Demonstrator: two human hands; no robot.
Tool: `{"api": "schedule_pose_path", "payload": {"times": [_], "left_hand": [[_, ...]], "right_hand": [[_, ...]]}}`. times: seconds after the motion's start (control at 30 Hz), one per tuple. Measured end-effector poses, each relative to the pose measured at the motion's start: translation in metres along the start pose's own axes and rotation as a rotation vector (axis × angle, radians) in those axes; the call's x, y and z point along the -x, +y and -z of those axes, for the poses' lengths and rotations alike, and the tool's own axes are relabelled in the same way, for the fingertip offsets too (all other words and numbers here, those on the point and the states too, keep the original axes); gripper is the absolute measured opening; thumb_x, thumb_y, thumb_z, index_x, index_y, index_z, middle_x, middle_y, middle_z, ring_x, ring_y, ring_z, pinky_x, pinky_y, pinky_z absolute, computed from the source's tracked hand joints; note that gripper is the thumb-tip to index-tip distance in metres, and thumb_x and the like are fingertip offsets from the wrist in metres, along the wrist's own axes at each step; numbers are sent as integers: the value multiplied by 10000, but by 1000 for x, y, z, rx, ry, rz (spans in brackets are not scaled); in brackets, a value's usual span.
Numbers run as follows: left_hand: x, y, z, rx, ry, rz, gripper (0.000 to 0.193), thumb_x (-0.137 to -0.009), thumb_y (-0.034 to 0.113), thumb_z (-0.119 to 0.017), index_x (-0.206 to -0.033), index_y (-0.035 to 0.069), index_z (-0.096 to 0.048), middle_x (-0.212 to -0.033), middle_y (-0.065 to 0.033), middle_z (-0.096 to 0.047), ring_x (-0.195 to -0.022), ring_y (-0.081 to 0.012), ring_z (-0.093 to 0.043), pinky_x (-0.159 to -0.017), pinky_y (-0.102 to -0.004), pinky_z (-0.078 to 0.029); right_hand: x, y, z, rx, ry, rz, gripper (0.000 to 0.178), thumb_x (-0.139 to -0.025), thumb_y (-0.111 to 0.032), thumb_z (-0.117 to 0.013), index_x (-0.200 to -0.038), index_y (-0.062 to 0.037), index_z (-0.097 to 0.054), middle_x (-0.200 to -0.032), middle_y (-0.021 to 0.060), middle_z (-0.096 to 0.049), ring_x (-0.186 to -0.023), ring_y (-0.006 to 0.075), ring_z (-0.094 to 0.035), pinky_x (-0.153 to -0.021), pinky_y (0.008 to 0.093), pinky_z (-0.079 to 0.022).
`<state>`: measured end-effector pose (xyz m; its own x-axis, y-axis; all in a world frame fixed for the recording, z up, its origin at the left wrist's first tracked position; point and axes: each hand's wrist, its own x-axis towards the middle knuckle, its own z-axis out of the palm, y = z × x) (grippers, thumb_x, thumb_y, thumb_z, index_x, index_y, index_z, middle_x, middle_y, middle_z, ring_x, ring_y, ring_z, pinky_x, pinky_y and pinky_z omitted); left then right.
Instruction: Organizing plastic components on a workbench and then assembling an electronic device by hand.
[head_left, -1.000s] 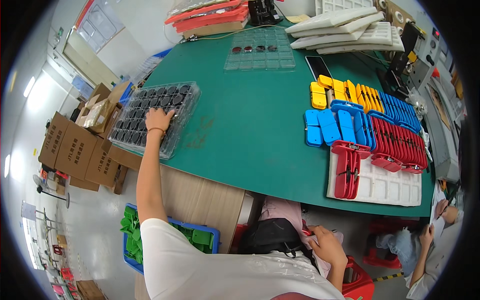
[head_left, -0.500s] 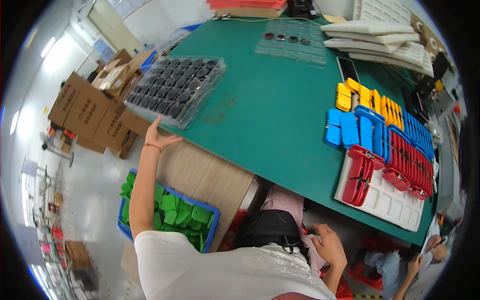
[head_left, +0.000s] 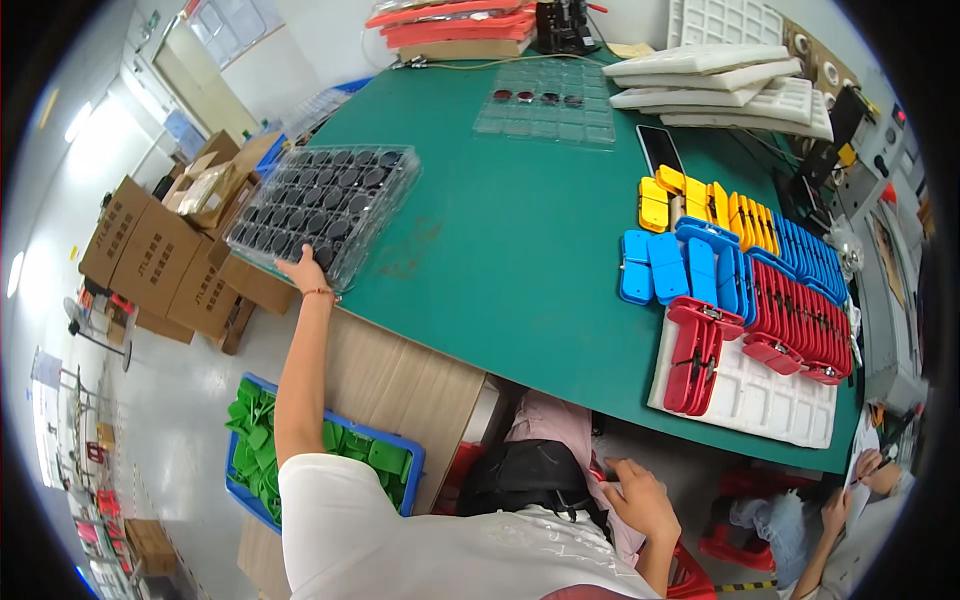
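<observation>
A stack of clear plastic trays (head_left: 398,190) filled with black round discs (head_left: 318,180) lies at the left end of the green table. My left hand (head_left: 306,272) grips the near edge of this stack, thumb on top beside the nearest discs; its other fingers are partly hidden. My right hand (head_left: 645,502) rests over my lap below the table edge, fingers loosely spread and holding nothing.
Yellow clips (head_left: 653,205), blue clips (head_left: 667,268) and red clips (head_left: 692,355) stand in rows at right, partly on a white foam tray (head_left: 765,395). A blue bin (head_left: 415,455) of green parts (head_left: 385,458) sits below my left arm. Another person's hand (head_left: 835,510) shows at lower right.
My left hand has moved forward onto the near edge of the tray stack, its spread thumb drawn in. The whole view has shifted slightly; my right hand stays on my lap.
</observation>
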<state>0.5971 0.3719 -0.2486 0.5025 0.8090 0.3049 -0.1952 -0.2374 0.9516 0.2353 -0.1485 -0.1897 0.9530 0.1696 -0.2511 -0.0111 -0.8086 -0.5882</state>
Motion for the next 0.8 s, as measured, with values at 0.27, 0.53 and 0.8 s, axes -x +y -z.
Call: {"api": "schedule_pose_path", "payload": {"times": [0.27, 0.53, 0.8], "left_hand": [[32, 36, -3, 273, -75, 161, 813, -809, 146, -579, -1361, 52, 11, -1386, -122, -163, -1168, -223, -330, -970, -324, -283], [25, 58, 30, 527, -123, 433, 650, -771, 102, -601, -1311, 83, -239, -1338, -118, -254, -1172, -257, -329, -991, -421, -245], [6, 106, 21, 175, -157, 987, 729, -696, 119, -649, -1286, 92, -221, -1304, -142, -211, -1135, -330, -299, -923, -596, -235]], "right_hand": [[1, 13, -9, -47, -29, 26, 338, -797, -246, -531, -1007, 16, -496, -905, 187, -544, -863, 356, -520, -768, 412, -409], [-28, -20, 17, 60, -145, 118, 388, -808, -280, -515, -1090, -17, -477, -1003, 175, -535, -899, 346, -522, -797, 427, -396], [-80, -59, 11, -114, -402, 508, 381, -840, -275, -489, -1123, -20, -467, -1024, 163, -532, -971, 318, -505, -853, 366, -399]]}}
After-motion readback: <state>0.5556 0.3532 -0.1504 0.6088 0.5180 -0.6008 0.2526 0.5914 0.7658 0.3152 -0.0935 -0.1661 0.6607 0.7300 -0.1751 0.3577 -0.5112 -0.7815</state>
